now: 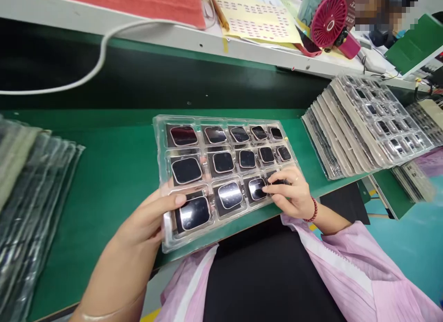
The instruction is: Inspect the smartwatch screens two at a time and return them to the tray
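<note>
A clear plastic blister tray (204,188) is tilted toward me above the green bench, with rows of pockets. Each visible pocket has a dark, rounded-square watch screen (187,170) with a thin light rim. My left hand (154,211) is closed on the tray's near left corner, thumb on top beside a screen and the other fingers underneath. Over the front row, toward the right end, is my right hand (289,193), its fingers apart. Its fingertips reach the right edge of a shiny watch screen (257,189) and partly cover the pocket beside it.
Stacked filled trays (349,123) lean at the right of the green bench (114,174); another stack of trays (38,197) stands at the left. On the white shelf (138,33) are a pink fan (329,22), a yellow sheet (259,17) and a red cloth (155,3). A white cable (102,54) hangs down.
</note>
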Action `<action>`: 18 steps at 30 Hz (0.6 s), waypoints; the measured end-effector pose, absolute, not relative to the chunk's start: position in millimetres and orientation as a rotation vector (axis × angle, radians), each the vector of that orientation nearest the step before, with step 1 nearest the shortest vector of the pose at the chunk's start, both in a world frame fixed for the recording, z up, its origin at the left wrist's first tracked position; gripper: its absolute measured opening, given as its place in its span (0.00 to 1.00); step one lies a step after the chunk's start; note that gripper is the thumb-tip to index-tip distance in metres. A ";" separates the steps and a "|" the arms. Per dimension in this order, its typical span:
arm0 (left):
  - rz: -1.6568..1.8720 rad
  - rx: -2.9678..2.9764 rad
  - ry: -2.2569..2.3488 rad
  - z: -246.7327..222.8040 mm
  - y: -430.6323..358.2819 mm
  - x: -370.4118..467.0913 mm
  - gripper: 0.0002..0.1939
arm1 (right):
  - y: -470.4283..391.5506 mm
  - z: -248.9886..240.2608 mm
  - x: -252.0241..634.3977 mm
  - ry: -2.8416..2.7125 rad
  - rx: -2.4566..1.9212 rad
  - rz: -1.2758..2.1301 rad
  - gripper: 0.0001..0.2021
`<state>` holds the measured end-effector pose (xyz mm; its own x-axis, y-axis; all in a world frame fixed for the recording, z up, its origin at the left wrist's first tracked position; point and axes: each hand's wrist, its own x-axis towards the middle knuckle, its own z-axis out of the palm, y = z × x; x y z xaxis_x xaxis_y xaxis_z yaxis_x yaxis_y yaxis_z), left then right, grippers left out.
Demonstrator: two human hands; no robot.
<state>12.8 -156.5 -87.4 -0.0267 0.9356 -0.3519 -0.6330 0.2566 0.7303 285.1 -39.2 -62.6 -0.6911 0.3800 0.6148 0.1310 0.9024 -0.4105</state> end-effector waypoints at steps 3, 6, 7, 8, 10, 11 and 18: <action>1.295 0.379 0.943 -78.9 -157.6 15.4 0.37 | -43.6 -66.9 287.4 -2.363 -0.374 0.362 0.09; 1.292 0.345 0.963 -69.4 -158.2 17.9 0.40 | -44.6 -67.0 287.5 -2.274 -0.411 0.457 0.10; 1.290 0.337 0.973 -68.4 -158.1 17.8 0.41 | -44.3 -66.8 287.6 -2.229 -0.437 0.490 0.11; 1.285 0.333 0.980 -69.0 -158.0 17.2 0.41 | -44.1 -66.9 287.9 -2.195 -0.466 0.510 0.11; 1.278 0.336 0.965 -74.5 -157.6 14.4 0.41 | -43.5 -67.6 289.2 -2.171 -0.513 0.517 0.11; 1.280 0.342 0.945 -78.5 -157.4 12.7 0.41 | -43.3 -67.9 290.5 -2.178 -0.521 0.520 0.11; 1.328 0.429 0.798 -71.4 -156.9 23.4 0.46 | -32.7 -68.6 329.6 -1.937 -0.676 0.507 0.10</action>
